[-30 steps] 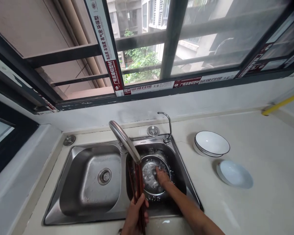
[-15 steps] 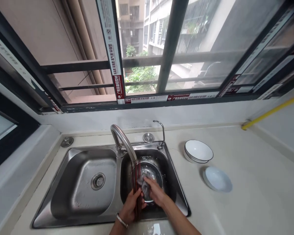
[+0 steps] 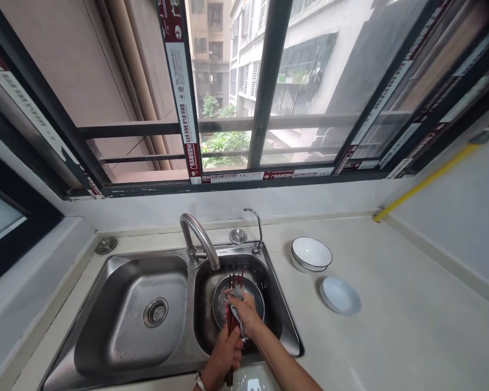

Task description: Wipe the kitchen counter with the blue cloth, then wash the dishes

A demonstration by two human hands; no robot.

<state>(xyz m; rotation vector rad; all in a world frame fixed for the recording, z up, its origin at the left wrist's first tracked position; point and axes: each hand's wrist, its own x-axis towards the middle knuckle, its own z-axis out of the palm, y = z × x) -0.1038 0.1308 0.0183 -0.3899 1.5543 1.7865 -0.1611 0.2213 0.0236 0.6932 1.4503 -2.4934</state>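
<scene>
My left hand [image 3: 227, 350] is closed around the lower part of a bundle of dark red chopsticks [image 3: 230, 325], which points away from me. Higher up the bundle, my right hand [image 3: 245, 312] presses a wet grey cloth [image 3: 235, 294] around the sticks. Both hands are over the right sink basin [image 3: 271, 271]. Beneath them a round metal bowl [image 3: 261, 305] sits in the basin, partly hidden by my hands. The chopstick tips stick out beyond the cloth.
A curved faucet [image 3: 201, 233] reaches over the right basin, with a thin spout [image 3: 259, 228] beside it. The left basin [image 3: 126, 293] has a drain strainer [image 3: 155, 311]. White dark-rimmed bowls [image 3: 312, 253] are stacked on the right counter, near a pale blue bowl [image 3: 340, 296].
The chopsticks have tilted and come nearer to me. My right hand and the cloth have moved from beside the chopsticks to wrap over them. The view has shifted slightly.
</scene>
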